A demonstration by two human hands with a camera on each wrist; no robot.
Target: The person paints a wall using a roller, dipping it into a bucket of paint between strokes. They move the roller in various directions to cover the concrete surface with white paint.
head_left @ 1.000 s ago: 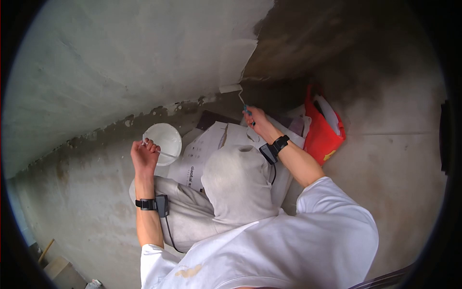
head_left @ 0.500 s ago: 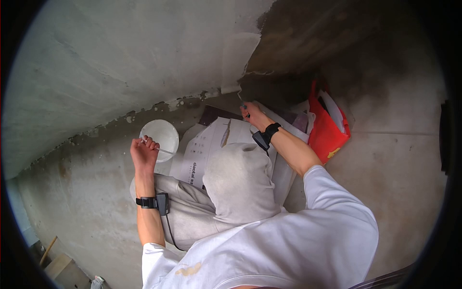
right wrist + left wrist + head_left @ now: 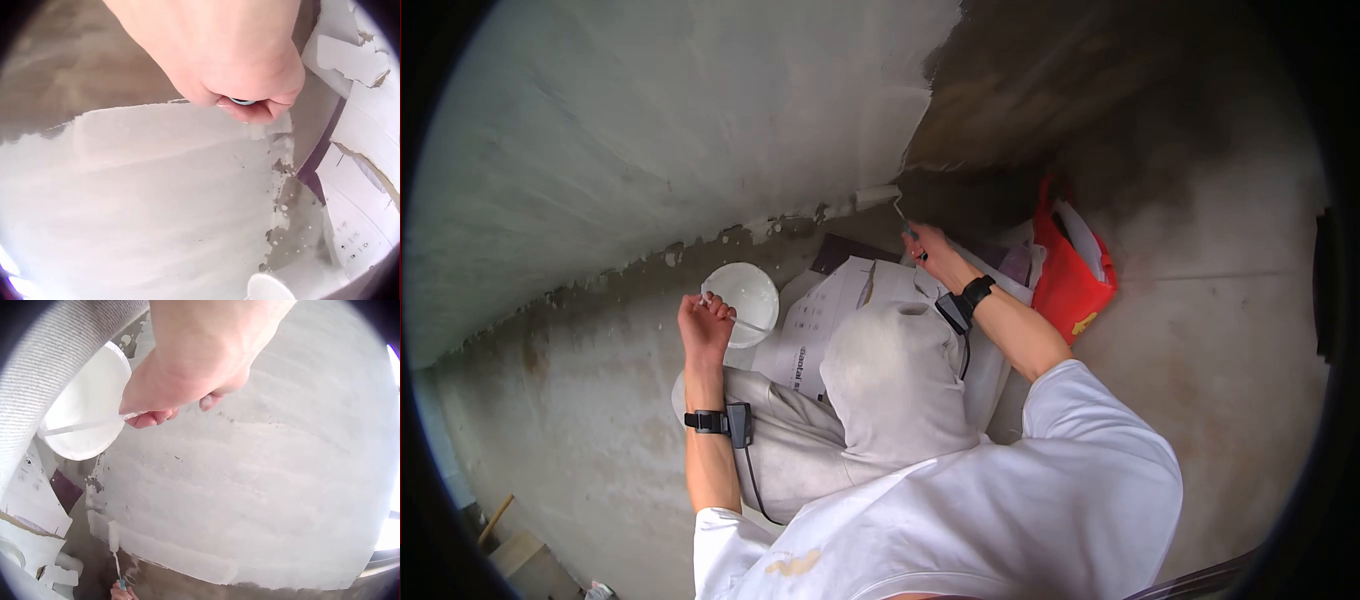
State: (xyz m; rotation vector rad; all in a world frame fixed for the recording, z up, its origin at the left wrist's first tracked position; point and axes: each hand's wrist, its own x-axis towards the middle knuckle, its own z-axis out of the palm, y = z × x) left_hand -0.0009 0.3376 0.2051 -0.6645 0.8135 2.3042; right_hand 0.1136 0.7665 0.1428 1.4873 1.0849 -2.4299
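My left hand [image 3: 706,328] holds the thin handle of a white bucket [image 3: 757,283], with its fingers curled round it. In the left wrist view the handle [image 3: 78,427] crosses the bucket's mouth, and pale paint shows inside. My right hand [image 3: 935,254] grips the handle of a small paint roller, its thumb and fingers wrapped round it. The white roller head [image 3: 877,197] lies at the foot of the wall [image 3: 700,110], along the painted part's lower edge. In the right wrist view my hand [image 3: 244,75] hides most of the roller.
Flattened white cardboard [image 3: 825,315] covers the floor before my knees. A red bag [image 3: 1072,275] stands to the right, with white contents sticking out. Dark bare wall [image 3: 1040,90] adjoins the pale paint. At the lower left lies a box [image 3: 535,570] beside a wooden stick [image 3: 497,520].
The right hand and roller have made small moves near the wall's foot, with the roller now slightly lower. My left hand keeps its hold on the bucket handle. The head view shifted a little.
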